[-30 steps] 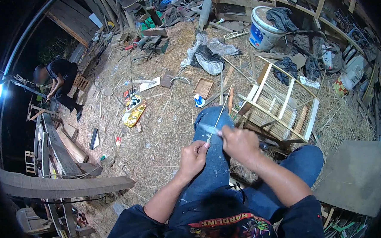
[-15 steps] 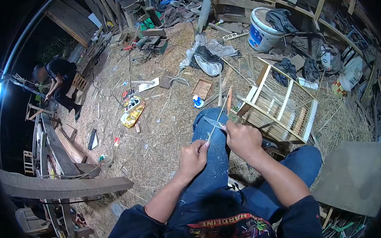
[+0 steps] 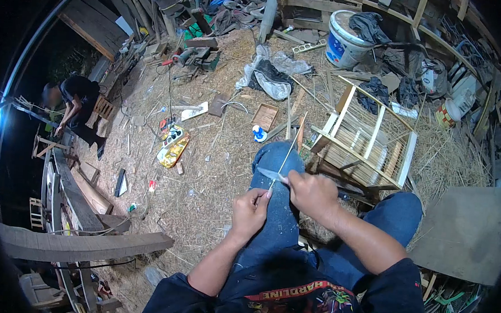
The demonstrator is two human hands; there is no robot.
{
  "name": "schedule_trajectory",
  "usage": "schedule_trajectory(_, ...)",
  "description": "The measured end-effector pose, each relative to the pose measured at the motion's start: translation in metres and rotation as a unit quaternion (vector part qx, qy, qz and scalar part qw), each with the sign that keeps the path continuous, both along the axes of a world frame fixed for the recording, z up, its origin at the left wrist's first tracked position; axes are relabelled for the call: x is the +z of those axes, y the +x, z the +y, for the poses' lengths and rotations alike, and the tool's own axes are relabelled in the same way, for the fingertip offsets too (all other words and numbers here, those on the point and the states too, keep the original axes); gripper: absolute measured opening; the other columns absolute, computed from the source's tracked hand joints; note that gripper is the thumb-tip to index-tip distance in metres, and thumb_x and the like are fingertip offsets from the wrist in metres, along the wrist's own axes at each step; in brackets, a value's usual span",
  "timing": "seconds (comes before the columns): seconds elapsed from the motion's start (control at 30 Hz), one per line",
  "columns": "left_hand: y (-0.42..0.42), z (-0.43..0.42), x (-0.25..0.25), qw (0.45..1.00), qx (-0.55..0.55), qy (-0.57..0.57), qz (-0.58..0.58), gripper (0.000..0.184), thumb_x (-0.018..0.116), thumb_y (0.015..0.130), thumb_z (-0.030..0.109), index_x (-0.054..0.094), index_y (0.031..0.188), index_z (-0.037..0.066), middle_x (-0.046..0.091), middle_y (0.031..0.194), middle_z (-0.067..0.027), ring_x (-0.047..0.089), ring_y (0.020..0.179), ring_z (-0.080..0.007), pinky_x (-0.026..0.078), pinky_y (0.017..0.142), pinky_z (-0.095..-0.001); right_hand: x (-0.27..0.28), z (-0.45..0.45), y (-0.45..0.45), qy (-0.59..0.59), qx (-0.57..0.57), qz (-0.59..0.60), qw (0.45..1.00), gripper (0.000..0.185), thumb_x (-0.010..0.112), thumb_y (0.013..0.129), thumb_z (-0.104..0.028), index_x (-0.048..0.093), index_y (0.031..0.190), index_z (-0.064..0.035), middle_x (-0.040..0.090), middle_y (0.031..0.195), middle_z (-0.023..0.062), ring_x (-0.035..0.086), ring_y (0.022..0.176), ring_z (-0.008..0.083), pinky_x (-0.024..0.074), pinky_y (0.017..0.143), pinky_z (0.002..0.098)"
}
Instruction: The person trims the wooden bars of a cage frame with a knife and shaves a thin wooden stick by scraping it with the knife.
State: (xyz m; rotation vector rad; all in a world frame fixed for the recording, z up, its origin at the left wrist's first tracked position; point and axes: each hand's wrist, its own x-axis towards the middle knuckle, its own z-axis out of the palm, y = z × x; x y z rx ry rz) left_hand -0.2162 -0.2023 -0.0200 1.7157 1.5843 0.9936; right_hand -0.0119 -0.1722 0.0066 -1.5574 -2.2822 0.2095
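Observation:
My left hand [image 3: 250,213] pinches the near end of a thin pale stick [image 3: 289,156], which slants up and away over my left knee. In my right hand [image 3: 314,197] is a knife, its blade [image 3: 270,174] pointing left and lying across the stick just beyond my left fingertips. The knife's handle is hidden inside my right fist. Under both hands is the blue denim of my left leg [image 3: 282,215].
A slatted wooden frame [image 3: 372,131] stands ahead to the right, near a white bucket [image 3: 347,42]. A small wooden tray [image 3: 265,117] and a power strip [image 3: 171,138] lie on the straw-littered ground. Another person [image 3: 78,105] bends at the far left. A curved beam [image 3: 87,246] juts in at left.
The knife and my right hand have moved along the stick, ending nearer my left hand than half a second ago. My left hand has shifted slightly left and down. The other person's arms have moved slightly.

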Motion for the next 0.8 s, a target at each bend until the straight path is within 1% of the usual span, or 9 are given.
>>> schedule_trajectory(0.07, 0.000, -0.002, 0.000, 1.000, -0.001, 0.004, 0.006, 0.017, 0.073, 0.096, 0.015, 0.076, 0.094, -0.002, 0.070, 0.070, -0.0177, 0.066, 0.055, -0.0240, 0.048, 0.054, -0.0372, 0.003, 0.011, 0.005, -0.012, -0.052, 0.009, 0.999, 0.016, 0.059, 0.099, -0.020, 0.065, 0.090, -0.0087, 0.072, 0.068, 0.0130, 0.074, 0.056, 0.0299, 0.0570, 0.044, 0.0459)
schedule_trajectory(0.1, 0.002, -0.002, 0.004, 1.000, -0.003, 0.012, 0.012, 0.016, 0.073, 0.096, 0.014, 0.076, 0.093, -0.002, 0.070, 0.071, -0.0183, 0.068, 0.056, -0.0256, 0.049, 0.055, -0.0376, -0.002, 0.016, 0.007, 0.019, -0.057, 0.013, 0.998, 0.017, 0.058, 0.100, -0.020, 0.065, 0.091, -0.0088, 0.072, 0.069, 0.0124, 0.074, 0.056, 0.0293, 0.0569, 0.044, 0.0455)
schedule_trajectory(0.2, 0.003, -0.001, 0.005, 0.999, -0.011, 0.034, 0.027, 0.014, 0.073, 0.095, 0.012, 0.076, 0.093, -0.001, 0.072, 0.073, -0.0197, 0.071, 0.060, -0.0295, 0.052, 0.056, -0.0388, -0.003, 0.001, 0.001, -0.017, -0.024, -0.003, 1.000, 0.014, 0.058, 0.098, -0.019, 0.065, 0.091, -0.0090, 0.073, 0.071, 0.0120, 0.074, 0.057, 0.0283, 0.0574, 0.045, 0.0450)
schedule_trajectory(0.23, 0.004, -0.001, 0.005, 0.998, -0.017, 0.043, 0.038, 0.013, 0.072, 0.095, 0.011, 0.076, 0.092, -0.001, 0.072, 0.075, -0.0205, 0.073, 0.063, -0.0317, 0.053, 0.057, -0.0396, -0.004, -0.006, 0.000, 0.009, 0.001, -0.020, 1.000, 0.016, 0.057, 0.100, -0.020, 0.064, 0.090, -0.0092, 0.073, 0.070, 0.0120, 0.074, 0.057, 0.0271, 0.0573, 0.045, 0.0447)
schedule_trajectory(0.37, 0.004, -0.004, 0.011, 0.994, -0.026, 0.084, 0.061, 0.012, 0.072, 0.095, 0.010, 0.076, 0.092, -0.001, 0.073, 0.077, -0.0212, 0.074, 0.066, -0.0349, 0.055, 0.059, -0.0411, -0.002, 0.015, 0.010, 0.013, -0.068, 0.000, 0.998, 0.015, 0.059, 0.099, -0.020, 0.064, 0.090, -0.0096, 0.072, 0.069, 0.0130, 0.075, 0.058, 0.0293, 0.0578, 0.046, 0.0449)
schedule_trajectory(0.43, 0.003, -0.001, 0.010, 0.990, -0.032, 0.108, 0.079, 0.011, 0.072, 0.094, 0.010, 0.076, 0.092, 0.000, 0.073, 0.078, -0.0212, 0.074, 0.067, -0.0366, 0.057, 0.061, -0.0420, -0.002, 0.012, 0.007, -0.006, -0.058, 0.001, 0.998, 0.014, 0.059, 0.098, -0.020, 0.064, 0.090, -0.0095, 0.072, 0.069, 0.0133, 0.075, 0.058, 0.0299, 0.0577, 0.046, 0.0453)
schedule_trajectory(0.53, 0.003, -0.003, 0.011, 0.986, -0.043, 0.106, 0.118, 0.012, 0.072, 0.095, 0.010, 0.077, 0.092, -0.001, 0.074, 0.080, -0.0206, 0.075, 0.069, -0.0328, 0.057, 0.063, -0.0393, -0.002, 0.007, 0.008, -0.001, -0.041, -0.005, 0.999, 0.015, 0.059, 0.099, -0.021, 0.065, 0.091, -0.0091, 0.072, 0.069, 0.0144, 0.075, 0.059, 0.0314, 0.0573, 0.047, 0.0466)
schedule_trajectory(0.73, 0.003, 0.001, 0.009, 0.979, -0.047, 0.137, 0.142, 0.010, 0.072, 0.094, 0.009, 0.076, 0.093, 0.000, 0.074, 0.080, -0.0203, 0.074, 0.068, -0.0351, 0.057, 0.063, -0.0408, 0.001, 0.016, 0.011, -0.043, -0.070, 0.020, 0.996, 0.020, 0.057, 0.101, -0.024, 0.065, 0.092, -0.0076, 0.072, 0.069, 0.0168, 0.075, 0.061, 0.0343, 0.0584, 0.050, 0.0490)
schedule_trajectory(0.8, 0.003, 0.002, 0.006, 0.979, -0.052, 0.137, 0.139, 0.010, 0.072, 0.094, 0.009, 0.076, 0.093, 0.000, 0.074, 0.080, -0.0202, 0.074, 0.068, -0.0352, 0.057, 0.063, -0.0411, 0.004, 0.009, 0.009, -0.069, -0.051, 0.006, 0.996, 0.020, 0.057, 0.101, -0.024, 0.065, 0.092, -0.0068, 0.071, 0.068, 0.0168, 0.075, 0.062, 0.0344, 0.0584, 0.050, 0.0494)
